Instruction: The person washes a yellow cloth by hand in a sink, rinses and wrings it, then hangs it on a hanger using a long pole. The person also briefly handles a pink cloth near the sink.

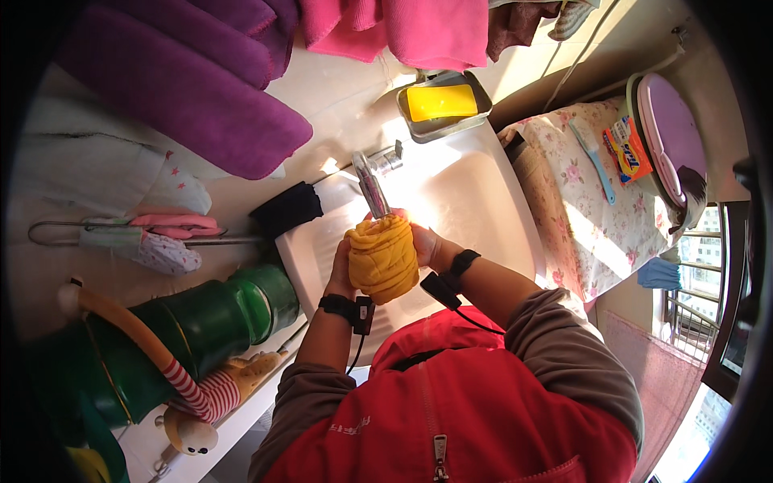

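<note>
A bunched yellow cloth (384, 259) is held between both hands, right below the spout of a metal faucet (371, 184), over a white ceramic sink (495, 211). My left hand (342, 265) grips the cloth's left side; its fingers are mostly hidden behind the fabric. On the other side, my right hand (424, 241) holds the cloth's upper right edge, its fingertips partly hidden by cloth and glare. Whether water runs from the spout cannot be told. Both wrists wear black straps with small cabled devices.
A soap dish (444, 130) with a yellow block stands behind the faucet. A dark folded cloth (290, 210) lies at the sink's left corner. At right, a floral-covered surface (561, 157) bears a blue-handled brush (598, 169). Purple (211, 108) and pink towels (435, 30) hang above.
</note>
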`<state>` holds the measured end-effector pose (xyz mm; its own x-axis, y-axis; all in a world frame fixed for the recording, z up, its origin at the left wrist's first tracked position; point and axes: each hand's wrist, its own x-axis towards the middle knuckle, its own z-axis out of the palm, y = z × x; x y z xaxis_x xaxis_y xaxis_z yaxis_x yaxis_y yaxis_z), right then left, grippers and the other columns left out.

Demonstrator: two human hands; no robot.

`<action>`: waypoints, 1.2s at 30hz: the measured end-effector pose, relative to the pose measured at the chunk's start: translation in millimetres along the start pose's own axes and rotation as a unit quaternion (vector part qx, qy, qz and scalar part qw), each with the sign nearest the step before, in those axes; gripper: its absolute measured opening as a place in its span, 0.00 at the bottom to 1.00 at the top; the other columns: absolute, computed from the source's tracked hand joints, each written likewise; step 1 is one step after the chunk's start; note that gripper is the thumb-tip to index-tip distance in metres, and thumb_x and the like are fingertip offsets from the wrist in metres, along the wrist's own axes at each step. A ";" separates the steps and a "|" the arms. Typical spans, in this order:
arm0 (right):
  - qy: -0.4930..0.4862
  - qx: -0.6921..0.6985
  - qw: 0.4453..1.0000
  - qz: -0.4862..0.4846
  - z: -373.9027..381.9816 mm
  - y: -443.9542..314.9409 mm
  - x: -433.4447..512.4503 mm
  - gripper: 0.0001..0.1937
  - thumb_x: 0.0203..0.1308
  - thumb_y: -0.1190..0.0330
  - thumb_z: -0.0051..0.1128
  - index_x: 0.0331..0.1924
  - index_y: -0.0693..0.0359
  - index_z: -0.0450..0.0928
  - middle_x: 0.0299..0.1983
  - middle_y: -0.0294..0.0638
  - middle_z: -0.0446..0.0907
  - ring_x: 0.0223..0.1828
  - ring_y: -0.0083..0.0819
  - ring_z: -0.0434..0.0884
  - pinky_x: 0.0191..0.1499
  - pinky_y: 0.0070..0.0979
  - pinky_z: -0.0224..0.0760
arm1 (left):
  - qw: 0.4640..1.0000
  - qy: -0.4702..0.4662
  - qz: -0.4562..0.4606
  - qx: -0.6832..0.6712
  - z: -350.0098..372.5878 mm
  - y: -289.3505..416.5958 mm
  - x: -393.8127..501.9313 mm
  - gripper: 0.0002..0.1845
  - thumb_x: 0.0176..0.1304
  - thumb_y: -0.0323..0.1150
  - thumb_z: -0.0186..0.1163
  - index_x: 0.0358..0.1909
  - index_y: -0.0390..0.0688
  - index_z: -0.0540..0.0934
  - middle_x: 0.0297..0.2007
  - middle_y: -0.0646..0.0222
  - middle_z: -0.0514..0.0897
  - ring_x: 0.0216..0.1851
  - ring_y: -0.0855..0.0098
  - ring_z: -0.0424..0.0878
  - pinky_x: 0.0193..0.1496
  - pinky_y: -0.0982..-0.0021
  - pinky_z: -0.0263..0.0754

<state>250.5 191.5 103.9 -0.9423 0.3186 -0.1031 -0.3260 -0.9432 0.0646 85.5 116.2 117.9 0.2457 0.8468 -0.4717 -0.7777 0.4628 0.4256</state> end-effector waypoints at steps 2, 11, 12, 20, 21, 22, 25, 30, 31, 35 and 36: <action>0.038 -0.020 0.999 0.022 -1.2 -3.7 0.7 0.31 0.65 0.42 0.47 0.56 0.62 0.73 0.53 0.44 0.78 0.56 0.36 0.76 0.62 0.37 0.67 | 1.000 0.009 0.021 -0.013 3.3 2.5 -3.1 0.34 0.67 0.49 0.49 0.70 0.41 0.60 0.63 0.57 0.71 0.61 0.61 0.73 0.65 0.59 0.67; 0.193 -0.286 0.896 -0.280 22.8 10.4 -25.9 0.23 0.59 0.59 0.62 0.57 0.52 0.67 0.55 0.45 0.71 0.57 0.44 0.72 0.62 0.47 0.64 | 0.996 0.057 0.059 -0.030 23.9 -3.1 -10.5 0.42 0.67 0.68 0.34 0.66 0.42 0.65 0.62 0.60 0.72 0.63 0.60 0.71 0.65 0.57 0.67; 0.164 -0.639 0.701 -0.271 27.8 15.1 -28.8 0.27 0.58 0.53 0.61 0.59 0.52 0.69 0.59 0.51 0.65 0.63 0.48 0.65 0.64 0.47 0.61 | 0.996 0.049 0.065 -0.023 24.8 -4.0 -6.3 0.42 0.67 0.67 0.34 0.66 0.42 0.65 0.62 0.60 0.73 0.62 0.60 0.71 0.64 0.57 0.67; 0.226 -0.903 0.229 -0.284 55.0 44.3 0.8 0.18 0.53 0.48 0.60 0.42 0.50 0.80 0.49 0.48 0.73 0.57 0.53 0.68 0.45 0.43 0.67 | 0.997 0.044 0.064 0.008 2.0 -5.6 28.7 0.30 0.69 0.60 0.44 0.57 0.44 0.72 0.53 0.65 0.78 0.53 0.65 0.78 0.56 0.65 0.75; 0.230 -0.909 0.233 -0.258 56.6 39.5 5.0 0.18 0.54 0.48 0.59 0.42 0.50 0.80 0.48 0.47 0.74 0.55 0.50 0.69 0.45 0.42 0.68 | 0.996 0.051 0.075 0.021 -2.7 -5.3 33.4 0.30 0.69 0.59 0.44 0.57 0.44 0.72 0.53 0.66 0.78 0.52 0.66 0.79 0.56 0.65 0.76; 0.238 -0.918 0.239 -0.208 57.4 34.3 8.7 0.18 0.55 0.48 0.57 0.42 0.50 0.81 0.46 0.46 0.76 0.53 0.48 0.71 0.45 0.41 0.68 | 0.994 0.056 0.086 0.033 -7.1 -5.8 37.2 0.29 0.69 0.58 0.44 0.57 0.44 0.72 0.52 0.66 0.79 0.52 0.66 0.79 0.56 0.66 0.76; 0.267 -0.913 0.271 -0.149 54.5 20.5 16.3 0.20 0.59 0.48 0.52 0.42 0.54 0.81 0.41 0.43 0.78 0.50 0.42 0.73 0.47 0.39 0.70 | 0.990 0.089 0.099 0.048 -16.9 -9.7 41.8 0.26 0.70 0.54 0.45 0.56 0.43 0.72 0.51 0.66 0.79 0.51 0.66 0.79 0.55 0.66 0.76; 0.368 -0.828 0.380 -0.186 28.3 4.8 19.0 0.23 0.61 0.47 0.49 0.39 0.61 0.80 0.41 0.46 0.78 0.47 0.44 0.74 0.46 0.37 0.72 | 0.988 0.147 0.048 0.021 -16.9 -10.3 47.5 0.22 0.70 0.47 0.49 0.54 0.40 0.74 0.48 0.64 0.81 0.48 0.66 0.81 0.53 0.66 0.77; 0.354 -0.812 0.432 -0.171 20.7 -0.3 15.9 0.23 0.62 0.48 0.49 0.41 0.61 0.79 0.41 0.46 0.77 0.46 0.43 0.76 0.45 0.36 0.73 | 0.986 0.161 0.046 0.023 -15.3 -8.6 47.9 0.22 0.69 0.46 0.50 0.53 0.39 0.74 0.48 0.64 0.81 0.48 0.66 0.81 0.53 0.66 0.77; 0.385 -0.275 0.837 -0.274 -9.7 -31.8 0.3 0.23 0.66 0.54 0.56 0.57 0.58 0.67 0.45 0.38 0.76 0.40 0.29 0.81 0.37 0.27 0.77 | 0.989 0.130 0.065 0.009 -7.7 1.9 33.0 0.23 0.69 0.45 0.48 0.55 0.37 0.73 0.51 0.59 0.80 0.50 0.62 0.80 0.56 0.63 0.76; 0.357 -0.256 0.859 -0.263 -17.6 -35.7 -15.5 0.25 0.64 0.55 0.58 0.59 0.57 0.65 0.47 0.39 0.76 0.43 0.31 0.80 0.42 0.29 0.77 | 0.989 0.122 0.081 -0.006 -5.2 3.4 24.9 0.23 0.69 0.45 0.48 0.56 0.37 0.73 0.52 0.58 0.80 0.51 0.62 0.80 0.56 0.62 0.75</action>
<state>278.1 218.5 85.8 -0.3292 0.7467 -0.5780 -0.4434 -0.6627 -0.6035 86.0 137.6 103.6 -0.0280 0.8206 -0.5708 -0.8022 0.3223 0.5027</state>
